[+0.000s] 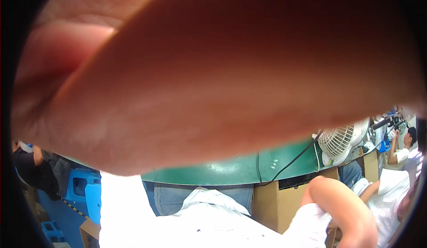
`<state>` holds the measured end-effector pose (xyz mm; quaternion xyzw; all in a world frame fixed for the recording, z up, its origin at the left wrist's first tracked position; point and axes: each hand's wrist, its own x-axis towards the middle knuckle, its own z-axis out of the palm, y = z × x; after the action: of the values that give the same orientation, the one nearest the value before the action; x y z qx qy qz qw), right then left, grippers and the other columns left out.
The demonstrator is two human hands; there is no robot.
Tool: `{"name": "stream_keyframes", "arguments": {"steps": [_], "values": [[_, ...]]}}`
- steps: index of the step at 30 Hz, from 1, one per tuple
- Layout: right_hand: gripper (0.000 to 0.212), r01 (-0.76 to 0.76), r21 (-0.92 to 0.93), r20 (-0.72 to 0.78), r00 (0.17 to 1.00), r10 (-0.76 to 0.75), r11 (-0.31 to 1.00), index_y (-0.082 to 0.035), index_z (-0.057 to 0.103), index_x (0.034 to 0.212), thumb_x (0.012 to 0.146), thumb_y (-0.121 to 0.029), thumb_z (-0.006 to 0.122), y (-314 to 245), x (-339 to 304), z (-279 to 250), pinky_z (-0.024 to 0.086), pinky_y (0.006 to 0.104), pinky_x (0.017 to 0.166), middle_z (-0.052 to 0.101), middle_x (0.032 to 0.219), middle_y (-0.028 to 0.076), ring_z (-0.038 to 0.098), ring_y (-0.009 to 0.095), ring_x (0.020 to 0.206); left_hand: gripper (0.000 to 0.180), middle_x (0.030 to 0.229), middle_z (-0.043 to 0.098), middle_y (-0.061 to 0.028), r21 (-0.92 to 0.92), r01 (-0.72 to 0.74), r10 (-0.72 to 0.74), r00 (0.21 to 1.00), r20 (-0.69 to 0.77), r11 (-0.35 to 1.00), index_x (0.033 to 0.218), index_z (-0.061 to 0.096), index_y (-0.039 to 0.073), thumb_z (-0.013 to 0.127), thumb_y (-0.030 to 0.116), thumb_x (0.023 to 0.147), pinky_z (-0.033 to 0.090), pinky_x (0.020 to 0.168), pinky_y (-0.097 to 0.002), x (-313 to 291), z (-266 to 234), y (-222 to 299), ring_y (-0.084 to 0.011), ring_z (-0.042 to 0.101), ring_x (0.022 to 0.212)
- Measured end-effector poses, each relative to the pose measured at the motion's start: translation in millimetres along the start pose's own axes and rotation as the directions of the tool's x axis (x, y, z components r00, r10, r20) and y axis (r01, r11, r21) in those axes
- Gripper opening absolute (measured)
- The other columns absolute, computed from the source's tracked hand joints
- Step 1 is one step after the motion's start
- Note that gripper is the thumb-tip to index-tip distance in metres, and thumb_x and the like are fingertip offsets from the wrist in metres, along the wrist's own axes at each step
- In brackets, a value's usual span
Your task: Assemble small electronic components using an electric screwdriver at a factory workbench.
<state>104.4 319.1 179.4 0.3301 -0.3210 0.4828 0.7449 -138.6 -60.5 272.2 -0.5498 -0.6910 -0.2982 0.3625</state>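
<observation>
A large, blurred stretch of skin fills the upper half of the view, very close to the camera. It seems to belong to my left hand (pixel 89 3) and arm, which rise from the white sleeve (pixel 121 203) at the lower left. Palm creases show at the upper left, but the fingers cannot be made out, nor whether they hold anything. At the lower right, a bent bare arm (pixel 340 203) comes out of a white sleeve and seems to be my right arm. Its hand is outside the picture. Below the blurred skin lies a green tabletop (pixel 222 170).
A white fan (pixel 336 142) stands at the table's right, and a black cable (pixel 291 161) crosses the tabletop. Cardboard boxes (pixel 284 203) stand below the edge. Blue plastic stools (pixel 92 190) are at the left. Other people sit on both sides, one (pixel 402 152) at the far right.
</observation>
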Motion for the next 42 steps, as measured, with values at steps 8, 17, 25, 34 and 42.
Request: {"name": "stream_keyframes", "arguments": {"steps": [8, 17, 25, 34, 42], "values": [[0.049, -0.541, -0.131, -0.220, 0.833, 0.508, 0.831, -0.002, 0.039, 0.120, 0.077, 0.014, 0.055, 52.5, -56.8, 8.2, 0.045, 0.0287, 0.087, 0.047, 0.105, 0.014, 0.049, 0.019, 0.093, 0.063, 0.122, 0.053, -0.0225, -0.294, -0.030, 0.013, 0.998, -0.057, 0.955, 0.132, 0.041, 0.005, 0.069, 0.007, 0.076, 0.050, 0.088, -0.0376, 23.8, 22.5, 59.9, -0.0311, 0.060, 0.096], [0.058, -0.690, -0.013, -0.291, 0.695, 0.658, 0.724, -0.007, 0.037, 0.126, 0.076, 0.014, 0.060, 53.3, -64.4, 19.0, 0.043, 0.0261, 0.087, 0.044, 0.109, 0.010, 0.047, 0.015, 0.093, 0.061, 0.116, 0.054, -0.0186, -0.694, -0.011, -0.156, 0.972, -0.177, 0.720, 0.123, 0.047, 0.008, 0.066, -0.006, 0.067, 0.051, 0.072, -0.0309, -62.0, 112.5, 81.0, -0.0226, 0.061, 0.082], [0.046, -0.830, -0.186, -0.286, 0.558, 0.779, 0.526, -0.005, 0.041, 0.123, 0.084, -0.008, 0.064, 125.3, -96.8, -38.0, 0.045, 0.0269, 0.080, 0.047, 0.107, 0.010, 0.050, 0.016, 0.088, 0.029, 0.102, 0.059, -0.0116, -0.673, 0.553, -0.535, 0.801, 0.269, 0.491, 0.100, 0.058, 0.004, 0.063, -0.003, 0.072, 0.046, 0.072, -0.0299, -202.0, 195.9, 127.5, -0.0198, 0.057, 0.080], [0.070, 0.211, -0.962, 0.063, 0.793, 0.607, -0.175, 0.001, 0.052, 0.112, 0.072, -0.054, 0.069, 329.3, -219.6, -249.5, 0.046, 0.0426, 0.080, 0.061, 0.100, 0.022, 0.058, 0.040, 0.085, 0.018, 0.086, 0.061, -0.0025, -0.388, 0.716, -0.485, 0.687, 0.542, 0.580, 0.095, 0.061, 0.004, 0.061, 0.001, 0.077, 0.043, 0.060, -0.0242, -216.8, 217.3, 126.5, -0.0145, 0.052, 0.064], [0.027, -0.408, -0.902, -0.372, 0.565, 0.736, -0.143, -0.002, 0.058, 0.097, 0.085, -0.026, 0.061, 206.4, -142.9, -186.4, 0.043, 0.0296, 0.071, 0.059, 0.085, 0.008, 0.053, 0.018, 0.076, 0.015, 0.088, 0.062, -0.0022, -0.411, 0.688, -0.405, 0.702, 0.586, 0.599, 0.092, 0.062, 0.005, 0.062, 0.002, 0.077, 0.044, 0.061, -0.0258, -218.6, 215.7, 130.4, -0.0158, 0.053, 0.064]]}}
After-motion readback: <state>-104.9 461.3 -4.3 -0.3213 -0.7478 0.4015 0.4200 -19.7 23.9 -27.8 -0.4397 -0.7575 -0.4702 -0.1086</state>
